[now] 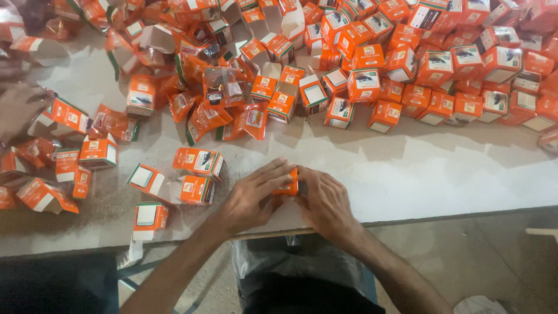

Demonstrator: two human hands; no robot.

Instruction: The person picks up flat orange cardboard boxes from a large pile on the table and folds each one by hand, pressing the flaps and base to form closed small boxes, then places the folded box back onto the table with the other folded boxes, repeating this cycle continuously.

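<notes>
Both my hands press together around one small orange box (289, 184) at the near edge of a white table (442, 174). My left hand (253, 197) covers its left side, fingers curled over the top. My right hand (324, 200) closes on its right side. Only a sliver of the box shows between my fingers. Just left of my hands lie two more orange-and-white boxes (196, 189), one of them with its flap open (200, 161).
A large heap of closed orange boxes (442, 70) fills the far right of the table. Open boxes and clear orange packets (224, 87) pile at the far middle and left. Another person's hand (17, 107) rests at the left edge.
</notes>
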